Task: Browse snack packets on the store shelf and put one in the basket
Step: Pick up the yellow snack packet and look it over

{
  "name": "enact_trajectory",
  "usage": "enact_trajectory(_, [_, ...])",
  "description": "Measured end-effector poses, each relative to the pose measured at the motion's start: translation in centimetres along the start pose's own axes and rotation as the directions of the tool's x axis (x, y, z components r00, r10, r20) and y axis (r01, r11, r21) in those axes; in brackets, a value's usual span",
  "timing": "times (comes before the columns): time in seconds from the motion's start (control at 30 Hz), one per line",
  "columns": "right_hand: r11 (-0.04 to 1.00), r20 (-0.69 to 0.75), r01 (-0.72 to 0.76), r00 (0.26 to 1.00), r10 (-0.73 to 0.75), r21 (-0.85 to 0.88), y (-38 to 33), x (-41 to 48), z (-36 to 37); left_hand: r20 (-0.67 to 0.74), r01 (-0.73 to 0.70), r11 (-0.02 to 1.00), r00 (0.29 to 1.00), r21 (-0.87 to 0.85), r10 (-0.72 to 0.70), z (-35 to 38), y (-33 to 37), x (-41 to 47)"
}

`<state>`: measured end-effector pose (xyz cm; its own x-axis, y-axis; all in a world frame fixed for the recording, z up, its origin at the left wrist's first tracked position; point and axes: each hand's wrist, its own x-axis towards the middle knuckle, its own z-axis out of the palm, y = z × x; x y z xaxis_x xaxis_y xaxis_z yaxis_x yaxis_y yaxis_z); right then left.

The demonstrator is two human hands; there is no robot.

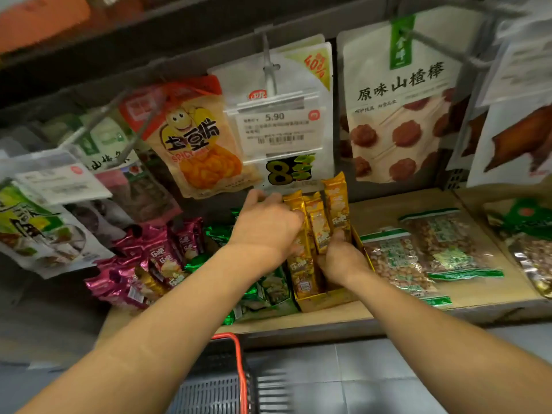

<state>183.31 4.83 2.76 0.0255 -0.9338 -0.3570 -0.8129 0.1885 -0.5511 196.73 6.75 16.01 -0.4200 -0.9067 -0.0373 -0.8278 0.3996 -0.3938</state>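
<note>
Currently right hand (340,259) pinches upright gold packets (317,224); left hand (265,224) touches them, grip unclear; basket (240,358) directly below.

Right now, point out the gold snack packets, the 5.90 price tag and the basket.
gold snack packets (318,221), head view, front of the middle packet
5.90 price tag (276,125), head view, centre of the label
basket (242,369), head view, red rim
</note>
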Motion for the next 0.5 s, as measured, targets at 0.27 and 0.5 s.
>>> enact_trajectory(0.27, [0.945,-0.188,0.024,0.981,0.040,0.326,1.1,0.3,1.6,0.071,-0.075,0.997,0.994,-0.019,0.077,0.5,-1.1,2.0])
enact_trajectory(0.5, [0.865,-0.375,0.208,0.927,-0.024,0.457,1.3,-1.6,1.0,0.056,-0.016,1.000,0.998,0.005,0.016,0.2,-0.8,2.5])
